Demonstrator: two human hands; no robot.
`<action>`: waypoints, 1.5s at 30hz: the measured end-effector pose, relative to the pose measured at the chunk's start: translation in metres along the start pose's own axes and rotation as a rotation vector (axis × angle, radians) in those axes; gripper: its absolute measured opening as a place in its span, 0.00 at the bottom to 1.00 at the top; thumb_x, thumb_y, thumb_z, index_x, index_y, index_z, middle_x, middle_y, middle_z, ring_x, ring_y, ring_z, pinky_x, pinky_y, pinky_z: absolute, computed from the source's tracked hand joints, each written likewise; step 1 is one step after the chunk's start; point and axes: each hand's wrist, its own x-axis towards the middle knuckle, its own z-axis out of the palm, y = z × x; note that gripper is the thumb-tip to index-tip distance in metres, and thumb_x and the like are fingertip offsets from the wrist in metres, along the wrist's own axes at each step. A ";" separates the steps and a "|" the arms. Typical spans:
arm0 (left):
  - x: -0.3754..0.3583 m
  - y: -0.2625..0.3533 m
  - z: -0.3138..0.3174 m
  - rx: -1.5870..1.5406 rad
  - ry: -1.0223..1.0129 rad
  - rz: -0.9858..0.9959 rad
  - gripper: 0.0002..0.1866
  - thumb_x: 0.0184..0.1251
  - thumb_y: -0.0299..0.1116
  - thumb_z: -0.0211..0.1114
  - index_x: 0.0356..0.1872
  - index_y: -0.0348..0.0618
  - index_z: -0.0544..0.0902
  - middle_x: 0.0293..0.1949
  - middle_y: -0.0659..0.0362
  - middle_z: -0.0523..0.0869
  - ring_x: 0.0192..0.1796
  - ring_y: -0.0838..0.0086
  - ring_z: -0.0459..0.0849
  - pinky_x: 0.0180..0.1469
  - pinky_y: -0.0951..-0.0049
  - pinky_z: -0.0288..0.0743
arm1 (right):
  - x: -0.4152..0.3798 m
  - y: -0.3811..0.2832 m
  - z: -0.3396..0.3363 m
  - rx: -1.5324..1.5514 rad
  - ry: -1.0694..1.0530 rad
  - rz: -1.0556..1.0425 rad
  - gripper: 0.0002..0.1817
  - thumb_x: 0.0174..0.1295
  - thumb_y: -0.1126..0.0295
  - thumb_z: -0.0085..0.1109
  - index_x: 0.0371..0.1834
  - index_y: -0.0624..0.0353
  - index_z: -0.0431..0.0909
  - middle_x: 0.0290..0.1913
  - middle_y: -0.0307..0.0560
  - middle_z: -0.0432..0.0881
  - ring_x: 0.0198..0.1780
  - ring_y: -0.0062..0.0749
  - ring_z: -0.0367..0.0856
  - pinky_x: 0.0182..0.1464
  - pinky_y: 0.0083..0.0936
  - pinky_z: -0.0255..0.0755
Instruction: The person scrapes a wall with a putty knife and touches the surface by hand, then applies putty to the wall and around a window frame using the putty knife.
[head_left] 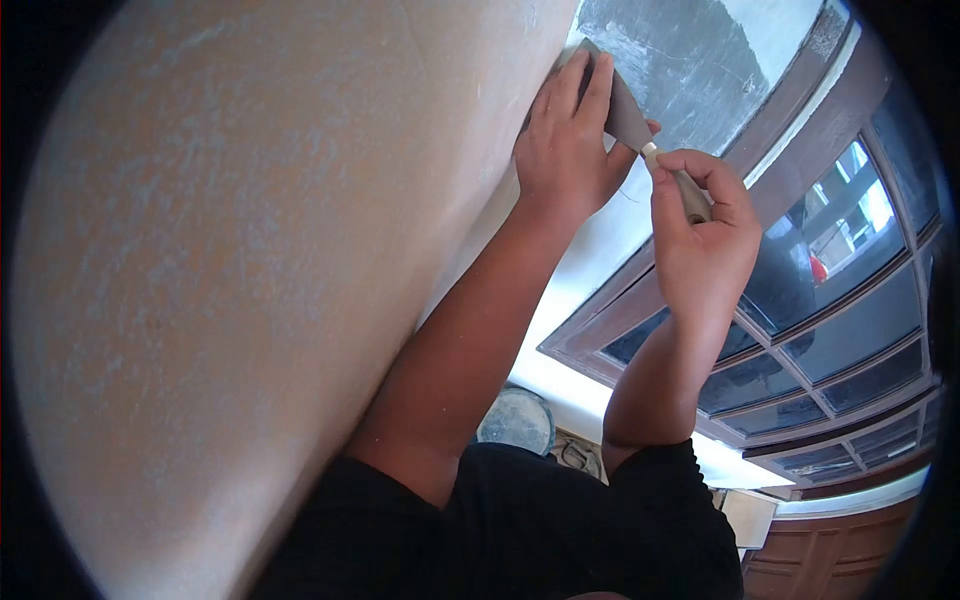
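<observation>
My right hand (710, 205) is closed around the pale handle of a trowel (628, 122), thumb and fingers wrapped about it. The trowel's grey, tapering blade points up and away, near the corner where two wall faces meet. My left hand (570, 135) lies with its fingers stretched out, the fingertips against the blade close to its tip. Part of the blade is hidden under these fingers. Beyond the blade is a dark grey patch (700, 70) of plaster on the lighter wall.
A large beige wall face (220, 220) with whitish streaks fills the left side. At the right is a brown-framed window (850, 290) with several panes. Below, a round, grey-stained bucket (517, 420) stands near my body, and a brown panelled surface (830, 560) shows at lower right.
</observation>
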 end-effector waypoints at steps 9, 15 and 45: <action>-0.002 0.001 0.000 -0.010 -0.006 -0.021 0.38 0.62 0.50 0.73 0.69 0.40 0.74 0.67 0.46 0.76 0.69 0.49 0.75 0.68 0.54 0.71 | -0.003 0.000 -0.001 0.055 -0.016 0.026 0.05 0.59 0.79 0.65 0.37 0.59 0.85 0.32 0.48 0.81 0.36 0.34 0.84 0.41 0.26 0.75; 0.001 -0.001 0.001 -0.030 0.002 -0.019 0.38 0.62 0.50 0.74 0.69 0.39 0.75 0.66 0.46 0.77 0.68 0.49 0.76 0.66 0.55 0.73 | 0.000 -0.004 0.001 0.010 0.006 -0.007 0.06 0.58 0.80 0.65 0.37 0.59 0.85 0.33 0.48 0.82 0.35 0.36 0.84 0.41 0.27 0.75; 0.001 0.001 -0.006 -0.023 -0.086 -0.034 0.40 0.62 0.46 0.73 0.72 0.37 0.70 0.70 0.44 0.72 0.71 0.49 0.73 0.70 0.55 0.70 | 0.010 0.004 -0.004 -0.070 -0.019 -0.129 0.06 0.57 0.78 0.66 0.37 0.56 0.86 0.32 0.49 0.83 0.34 0.42 0.86 0.39 0.30 0.77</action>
